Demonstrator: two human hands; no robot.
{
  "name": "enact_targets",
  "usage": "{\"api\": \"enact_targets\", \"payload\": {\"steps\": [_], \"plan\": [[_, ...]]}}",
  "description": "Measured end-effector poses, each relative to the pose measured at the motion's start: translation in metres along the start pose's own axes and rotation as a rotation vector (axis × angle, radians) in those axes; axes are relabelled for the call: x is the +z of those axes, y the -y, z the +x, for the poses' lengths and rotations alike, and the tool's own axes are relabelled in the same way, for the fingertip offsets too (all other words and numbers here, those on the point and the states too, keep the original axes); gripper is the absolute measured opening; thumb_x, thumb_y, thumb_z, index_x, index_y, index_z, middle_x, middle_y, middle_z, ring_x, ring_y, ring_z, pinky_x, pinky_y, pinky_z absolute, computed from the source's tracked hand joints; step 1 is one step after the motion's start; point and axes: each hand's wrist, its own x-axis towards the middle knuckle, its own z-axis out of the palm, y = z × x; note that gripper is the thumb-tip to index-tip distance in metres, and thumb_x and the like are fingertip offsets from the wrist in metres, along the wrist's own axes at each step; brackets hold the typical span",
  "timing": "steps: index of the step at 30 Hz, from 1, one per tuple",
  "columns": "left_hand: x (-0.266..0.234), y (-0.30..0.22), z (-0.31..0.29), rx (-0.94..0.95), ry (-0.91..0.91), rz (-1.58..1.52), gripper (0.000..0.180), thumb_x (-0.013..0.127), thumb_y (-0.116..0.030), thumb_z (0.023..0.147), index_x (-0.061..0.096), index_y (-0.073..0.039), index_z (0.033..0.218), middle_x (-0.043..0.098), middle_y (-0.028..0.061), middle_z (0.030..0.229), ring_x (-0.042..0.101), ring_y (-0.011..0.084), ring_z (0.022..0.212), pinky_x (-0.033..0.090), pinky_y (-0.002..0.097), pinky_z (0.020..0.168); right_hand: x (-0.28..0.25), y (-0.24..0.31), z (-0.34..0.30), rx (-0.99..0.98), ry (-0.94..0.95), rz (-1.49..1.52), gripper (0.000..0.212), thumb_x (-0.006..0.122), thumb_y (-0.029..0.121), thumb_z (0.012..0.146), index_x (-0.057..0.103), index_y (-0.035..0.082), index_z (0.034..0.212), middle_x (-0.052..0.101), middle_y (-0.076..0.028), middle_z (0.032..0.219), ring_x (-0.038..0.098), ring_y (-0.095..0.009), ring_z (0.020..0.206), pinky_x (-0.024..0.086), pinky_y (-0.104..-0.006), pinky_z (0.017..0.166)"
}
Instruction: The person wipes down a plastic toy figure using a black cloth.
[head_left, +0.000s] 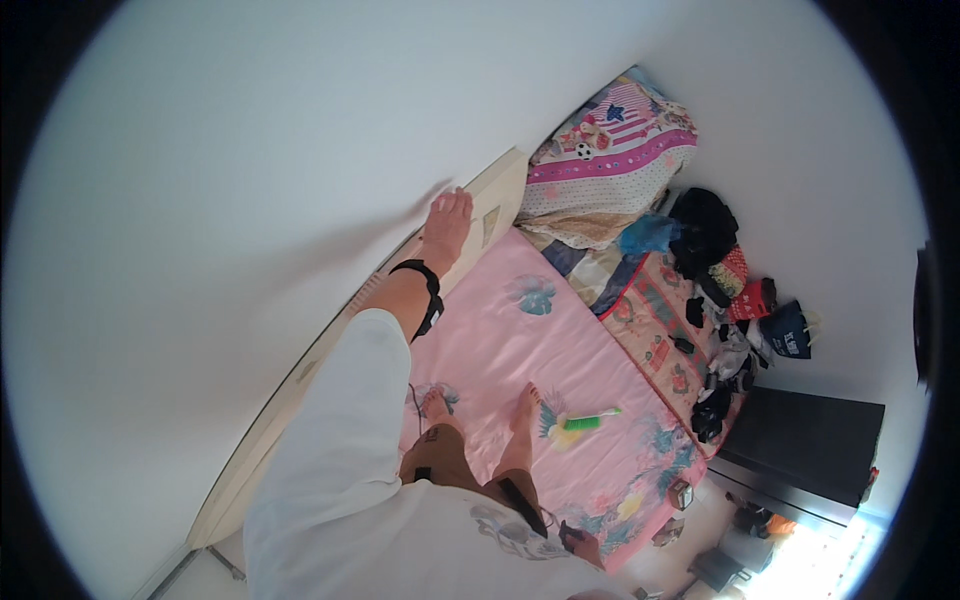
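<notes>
My left hand (449,223) reaches forward with its fingers stretched out, resting at the top edge of the cream headboard (512,178) against the wall. A black band circles that wrist. At the lower right my right hand (586,548) hangs beside my leg, a dark strap near it; its fingers are hard to make out. My bare feet stand on the pink flowered bed sheet (490,300). To the right of my feet a brush (583,423) with green bristles and a pale handle lies on the sheet.
A patterned quilt (610,180) is heaped at the far corner. Right of the bed sheet, a reddish patterned mat (655,345) bears bags, dark clothes and a blue plastic bag (648,234). A dark cabinet (805,440) stands beyond, with a bright opening at the lower right.
</notes>
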Motion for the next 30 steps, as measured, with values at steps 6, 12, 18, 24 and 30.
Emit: {"api": "enact_targets", "payload": {"steps": [6,12,18,24,30], "plan": [[0.05,0.005,0.018,-0.052,0.041,0.077,0.061,0.069,-0.015,0.081,0.049,-0.006,0.138,0.053,0.0086,0.132,0.047,0.0232,0.123,0.039,0.0422,0.102,-0.005,-0.023,0.006,-0.097,-0.043,-0.041,0.029,0.072,0.005,0.086,0.066,-0.006,0.113,0.073,-0.011,0.098,0.067,-0.018,0.086,0.055,-0.0324,0.081],[-0.006,-0.011,0.003,0.005,-0.034,-0.153,0.054,0.072,-0.015,0.077,0.054,-0.005,0.126,0.053,0.0111,0.119,0.048,0.0253,0.118,0.039,0.0486,0.101,-0.008,0.042,-0.002,-0.234,-0.169,-0.263,0.032,0.073,0.011,0.084,0.067,-0.001,0.113,0.073,-0.014,0.099,0.069,-0.024,0.087,0.055,-0.0375,0.083],[-0.161,-0.06,-0.095,-0.327,-0.208,-1.125,0.092,0.084,-0.011,0.066,0.036,-0.002,0.143,0.051,0.0156,0.113,0.051,0.0327,0.111,0.044,0.0451,0.097,-0.038,0.15,0.069,-0.513,-0.248,-0.189,0.031,0.068,0.01,0.087,0.066,-0.001,0.116,0.072,-0.012,0.101,0.068,-0.022,0.092,0.055,-0.036,0.084],[-0.302,-0.054,-0.174,-0.4,-0.147,-1.355,0.111,0.092,-0.015,0.062,0.025,-0.002,0.149,0.05,0.0153,0.126,0.052,0.0268,0.116,0.046,0.0383,0.1,-0.036,0.367,0.016,-0.924,0.034,0.085,0.033,0.063,0.001,0.09,0.063,-0.001,0.123,0.071,-0.009,0.104,0.068,-0.015,0.092,0.055,-0.0284,0.081],[-0.354,-0.07,-0.218,-0.419,-0.235,-1.198,0.097,0.093,-0.015,0.06,0.04,-0.001,0.141,0.053,0.0134,0.124,0.054,0.0266,0.116,0.046,0.039,0.1,-0.008,0.467,-0.1,-1.546,0.174,0.029,0.04,0.06,-0.008,0.086,0.064,0.002,0.124,0.063,-0.011,0.121,0.064,-0.021,0.106,0.052,-0.0318,0.09]]}}
